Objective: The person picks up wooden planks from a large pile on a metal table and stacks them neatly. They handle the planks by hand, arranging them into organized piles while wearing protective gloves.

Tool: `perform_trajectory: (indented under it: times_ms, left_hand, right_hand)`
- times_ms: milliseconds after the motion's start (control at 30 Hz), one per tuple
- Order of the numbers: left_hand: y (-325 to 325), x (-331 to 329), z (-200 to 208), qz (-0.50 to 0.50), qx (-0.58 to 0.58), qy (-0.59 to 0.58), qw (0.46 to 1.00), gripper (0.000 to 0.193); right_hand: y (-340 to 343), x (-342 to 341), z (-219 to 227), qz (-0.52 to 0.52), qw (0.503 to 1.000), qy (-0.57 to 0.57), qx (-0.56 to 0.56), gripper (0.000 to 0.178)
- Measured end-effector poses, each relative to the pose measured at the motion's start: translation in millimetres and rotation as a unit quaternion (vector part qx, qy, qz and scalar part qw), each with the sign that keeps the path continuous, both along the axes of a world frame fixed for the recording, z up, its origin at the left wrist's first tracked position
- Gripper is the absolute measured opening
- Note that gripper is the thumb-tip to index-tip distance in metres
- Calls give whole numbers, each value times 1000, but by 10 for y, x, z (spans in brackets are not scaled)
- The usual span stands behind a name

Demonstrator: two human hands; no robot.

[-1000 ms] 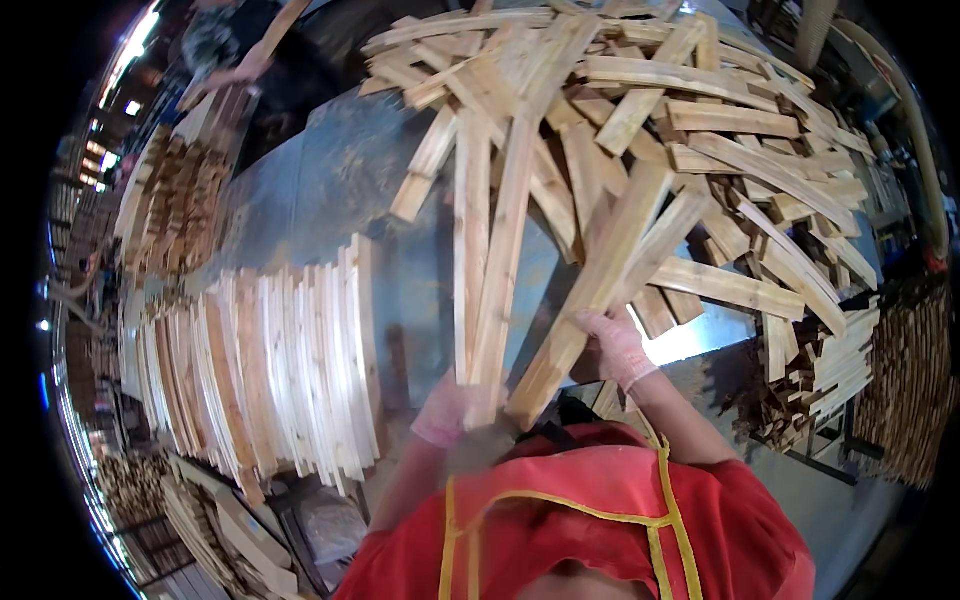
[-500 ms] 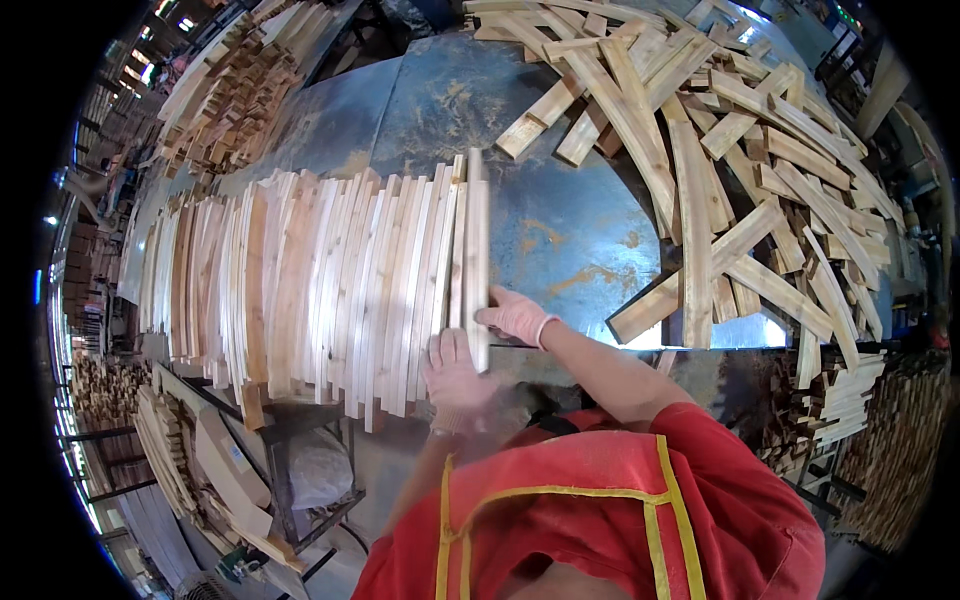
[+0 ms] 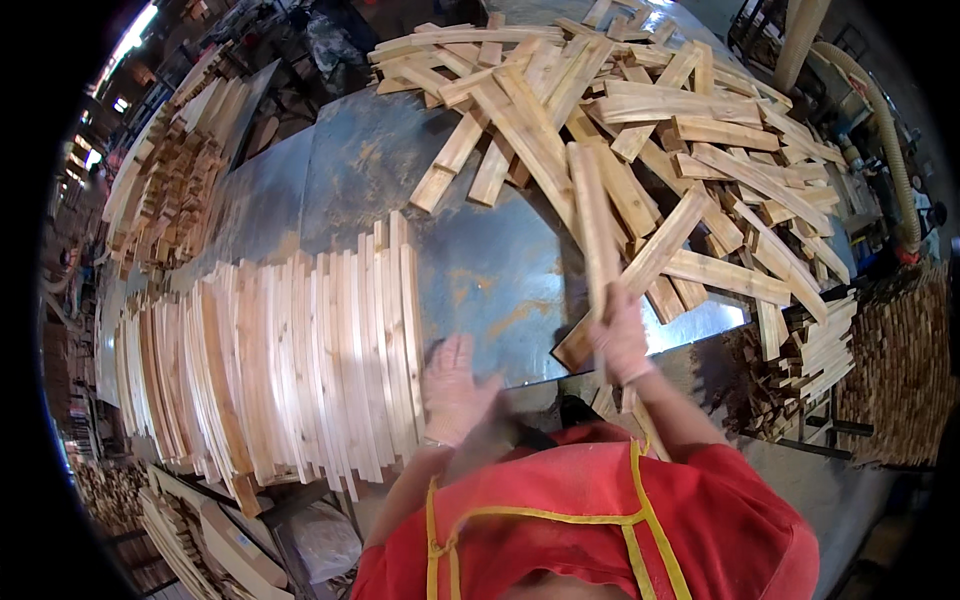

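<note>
My right hand (image 3: pixel 620 335), in a pale glove, is closed around the near end of a wooden board (image 3: pixel 592 205). That board points away from me along the left edge of a loose heap of boards (image 3: pixel 690 105). My left hand (image 3: pixel 457 390), gloved too, has its fingers stretched out and holds nothing. It is at the near right end of a row of wooden slats (image 3: pixel 330 350) standing on edge side by side. Whether the left hand touches the last slat, I cannot tell.
The metal table (image 3: pixel 370 150) carries the row and the heap, with sawdust on its surface. More stacked wood (image 3: pixel 175 190) is at the far left. Below the table's near edge are a plastic bag (image 3: pixel 325 540) on the left and stacked slats (image 3: pixel 895 370) on the right.
My right hand has left the row's end slat and moved right, closing on a board at the heap. My left hand now lies open beside the row. The whole view has shifted.
</note>
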State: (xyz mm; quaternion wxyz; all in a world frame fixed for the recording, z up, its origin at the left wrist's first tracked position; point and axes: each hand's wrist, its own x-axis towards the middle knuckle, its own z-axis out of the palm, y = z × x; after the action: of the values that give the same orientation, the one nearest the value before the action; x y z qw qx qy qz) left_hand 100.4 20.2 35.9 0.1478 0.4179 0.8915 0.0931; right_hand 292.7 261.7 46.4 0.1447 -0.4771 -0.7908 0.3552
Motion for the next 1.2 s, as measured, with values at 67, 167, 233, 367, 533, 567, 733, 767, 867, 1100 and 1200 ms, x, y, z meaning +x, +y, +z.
perform_trajectory:
  times_ms: [67,167,233,367,533,567,733,767,867,1100,1200]
  left_hand:
    - [467,111,66,76,20,-166,983,97]
    - [795,155,-173,150,-12,-248,957,101]
    - [964,156,-252,143,-76,-193,968,102]
    - [941,188,155,196,57,-353,913,64]
    - [0,306,-238,352,35,-146,924,43]
    - [-145,260,-272,336,-6,-53,940,45]
    - [-474,117,-289,201,-118,303,924,64]
    - [-478,77,-290,196,-120,293,928,69]
    - [-288,117,-289,205,81,37,975,74]
    - [122,76,-174,256,134,-441,850,84]
    - [-97,11,-450,244,157,-253,923,60]
  right_hand:
    - [-302,-86,-242,93,995,-44,19,88]
    - [61,-394,1,184,982,48,12,71]
    - [765,-806,54,151,986,29,70,61]
    - [2135,-1386,-533,-68,989,90,97,68]
    - [1965,-1942,-459,-50,993,86,-68,79]
    - [1806,-2007,-544,-55,993,86,-56,81]
    - [1341,-1990,-932,-5,890,230,-394,62]
    - [1200,-1883,-1031,-9,859,274,-433,58]
    - [359,-1478,-858,-7,791,317,-523,50]
    - [-972,-675,-206,382,803,12,-456,55]
    - [-716,-755,-311,358,903,-17,-239,48]
